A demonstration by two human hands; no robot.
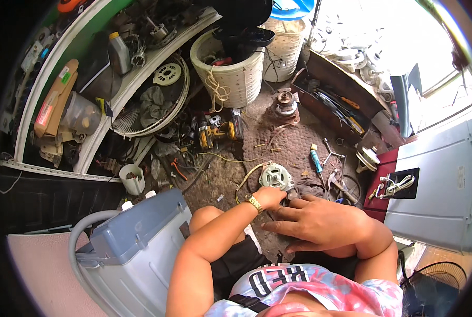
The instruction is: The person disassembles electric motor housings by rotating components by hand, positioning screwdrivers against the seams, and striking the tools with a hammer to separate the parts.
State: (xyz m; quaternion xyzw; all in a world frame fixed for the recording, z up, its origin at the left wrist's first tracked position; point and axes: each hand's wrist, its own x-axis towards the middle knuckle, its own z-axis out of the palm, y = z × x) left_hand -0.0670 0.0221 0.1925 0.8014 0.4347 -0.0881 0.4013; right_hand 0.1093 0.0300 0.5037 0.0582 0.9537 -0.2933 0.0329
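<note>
A round pale metal electric motor with a central shaft lies on the floor in front of me. My left hand, with a gold watch at its wrist, is closed on the motor's near edge; its fingertips are partly hidden. Beside it my right hand is open, its fingers stretched out to the left and apart, with nothing seen in them. A dark rag lies just right of the motor. A yellow cable curves along the motor's left side.
To the right lie a teal-handled screwdriver, a hammer and a T-shaped wrench. Another motor stands farther off, before a long toolbox. Yellow drills, a white basket tub and grey appliance bodies surround the workspace.
</note>
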